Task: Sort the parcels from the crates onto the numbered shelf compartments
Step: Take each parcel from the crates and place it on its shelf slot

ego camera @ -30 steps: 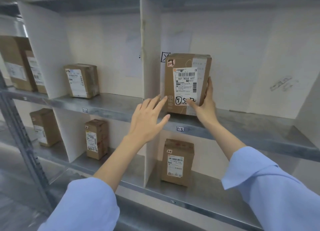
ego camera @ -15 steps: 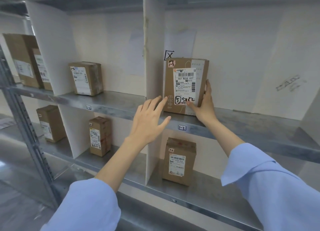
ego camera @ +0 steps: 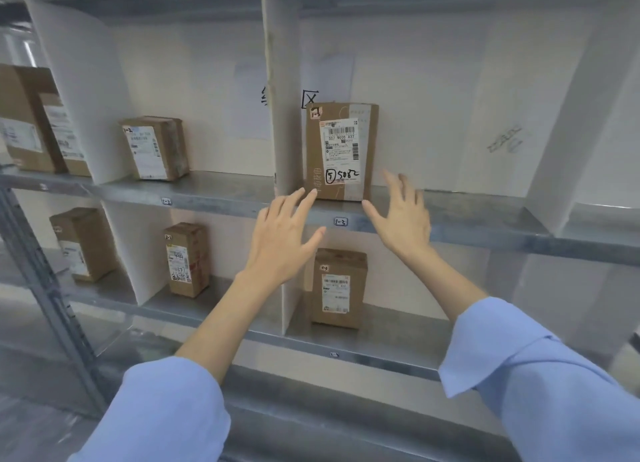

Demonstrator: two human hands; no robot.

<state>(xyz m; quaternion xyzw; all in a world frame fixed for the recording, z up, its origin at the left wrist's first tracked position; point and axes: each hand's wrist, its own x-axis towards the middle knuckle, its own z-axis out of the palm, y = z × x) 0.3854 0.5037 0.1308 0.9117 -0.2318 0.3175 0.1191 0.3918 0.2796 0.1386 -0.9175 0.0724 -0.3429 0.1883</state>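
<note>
**A:** What is nearest the camera?

**B:** A pale blue left sleeve [ego camera: 156, 416] and right sleeve [ego camera: 540, 375]. Bare forearms reach forward and up from them toward a metal shelf unit [ego camera: 467, 233].

**A:** What are the hands doing?

**B:** The left hand [ego camera: 280, 240] is spread wide with straight fingers, its palm facing the shelf, and it grips nothing. The right hand [ego camera: 401, 219] is spread the same way and also holds nothing. Each sits by a lower corner of one parcel, the left hand at the left corner and the right hand at the right. Whether any fingertip touches the cardboard cannot be told.

**A:** Where is that parcel?

**B:** The brown parcel [ego camera: 341, 151] stands upright on the upper shelf, in the compartment whose front edge carries the tag 1-3 [ego camera: 340, 222]. Its left side is just beside a white divider [ego camera: 282, 115]. Its white label faces outward, and a small sticker reading 1-3 sits at its top left corner.

**A:** And further off?

**B:** A lower parcel [ego camera: 339, 288] stands in the compartment beneath. A side parcel [ego camera: 156, 148] stands one compartment to the left, against a white back wall
</note>
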